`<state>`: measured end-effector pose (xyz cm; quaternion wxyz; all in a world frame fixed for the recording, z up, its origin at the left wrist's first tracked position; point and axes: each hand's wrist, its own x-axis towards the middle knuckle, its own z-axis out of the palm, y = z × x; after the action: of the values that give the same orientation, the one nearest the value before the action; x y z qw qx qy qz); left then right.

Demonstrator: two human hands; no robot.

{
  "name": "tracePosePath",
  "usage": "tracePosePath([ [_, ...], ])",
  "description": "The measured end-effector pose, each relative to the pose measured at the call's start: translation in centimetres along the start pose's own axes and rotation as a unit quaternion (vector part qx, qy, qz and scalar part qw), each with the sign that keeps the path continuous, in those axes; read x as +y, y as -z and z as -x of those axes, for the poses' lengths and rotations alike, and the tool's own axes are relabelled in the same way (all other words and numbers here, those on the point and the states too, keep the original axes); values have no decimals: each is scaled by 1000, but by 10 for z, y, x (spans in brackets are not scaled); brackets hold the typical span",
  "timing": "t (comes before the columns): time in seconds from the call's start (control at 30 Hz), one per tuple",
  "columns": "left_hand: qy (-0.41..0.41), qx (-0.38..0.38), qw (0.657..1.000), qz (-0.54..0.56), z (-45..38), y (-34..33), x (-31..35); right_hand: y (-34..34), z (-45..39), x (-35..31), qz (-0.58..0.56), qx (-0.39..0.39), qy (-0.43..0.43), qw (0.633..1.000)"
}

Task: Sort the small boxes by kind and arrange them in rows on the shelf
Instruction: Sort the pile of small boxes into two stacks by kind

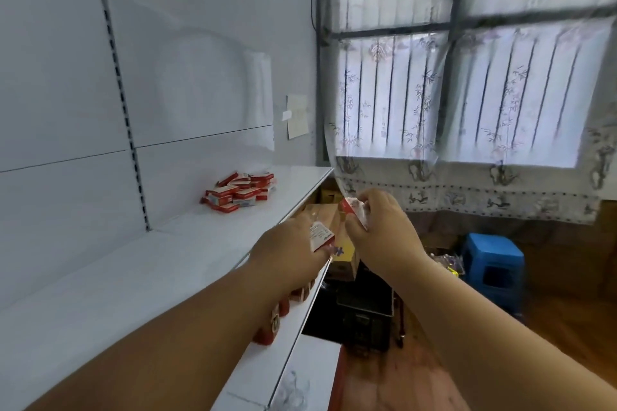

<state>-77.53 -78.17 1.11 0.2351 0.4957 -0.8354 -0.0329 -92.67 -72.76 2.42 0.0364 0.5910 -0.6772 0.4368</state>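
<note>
Right hand (pixel 380 227) pinches a small red-and-white cardboard box (pixel 355 210); left hand (pixel 293 250) grips another white-labelled box (pixel 320 235), both off the white shelf (pixel 187 243) edge. Loose red heap (pixel 240 192) at eleven o'clock. Risk: a weak pinch drops one floorward.

The left hand (pixel 288 248) hides most of the white box (pixel 320 235) it holds, so its print is too small to read. The right hand (pixel 379 227) covers all but 1 red-and-white corner of its box (pixel 354 208). Under the left forearm, a row of red boxes (pixel 277 317) shows only in part. The heap of boxes (pixel 240 192) is too blurred to count. Both forearms run off the bottom edge.
</note>
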Motion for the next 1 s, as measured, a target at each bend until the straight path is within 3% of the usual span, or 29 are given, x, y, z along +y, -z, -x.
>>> tracePosePath([
  [0.27,61,-8,997,-36,-148,-51,12,-35,-154,94,-33,-42,24,998],
  [0.47,89,-17,993,-70,-246,-88,-21,-115,-246,137,-97,-84,27,991],
  [0.73,115,3,989,-88,-392,-115,-71,-203,-393,174,-89,-112,51,988],
  [0.9,116,38,983,-136,-434,-118,-93,-245,-449,183,-109,-136,62,983],
  [1.0,158,41,973,-162,-453,-121,-116,-293,-483,186,-130,-165,107,972],
])
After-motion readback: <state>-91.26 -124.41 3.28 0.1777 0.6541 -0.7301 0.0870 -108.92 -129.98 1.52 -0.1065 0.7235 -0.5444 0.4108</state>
